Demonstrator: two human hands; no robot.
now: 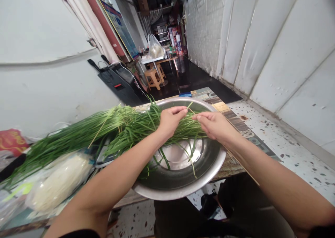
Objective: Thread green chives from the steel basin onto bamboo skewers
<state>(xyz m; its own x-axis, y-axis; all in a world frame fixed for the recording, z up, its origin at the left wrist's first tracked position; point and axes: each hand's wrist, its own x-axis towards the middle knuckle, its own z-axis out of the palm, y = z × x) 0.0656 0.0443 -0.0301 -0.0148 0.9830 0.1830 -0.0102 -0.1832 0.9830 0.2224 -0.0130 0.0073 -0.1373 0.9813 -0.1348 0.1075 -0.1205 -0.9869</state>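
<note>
Over a wide steel basin (180, 192), my left hand (171, 121) pinches the end of a green chive stalk (190, 105) between thumb and fingertips. My right hand (213, 124) is closed on a long thin bamboo skewer (242, 164). Its tip is close to the stalk; whether it pierces the stalk I cannot tell. The skewer's other end slants back beneath my right forearm. Loose chives (131, 135) lie across the basin under both hands and spill over its left rim. A few strands rest on the basin's shiny bottom.
A big bundle of chives (75, 133) lies at left, with another skewer (98, 133) across it. In front of it is a clear bag with pale contents (61, 180). The patterned table (230, 116) supports the basin. Plastic stools (153, 78) stand further back.
</note>
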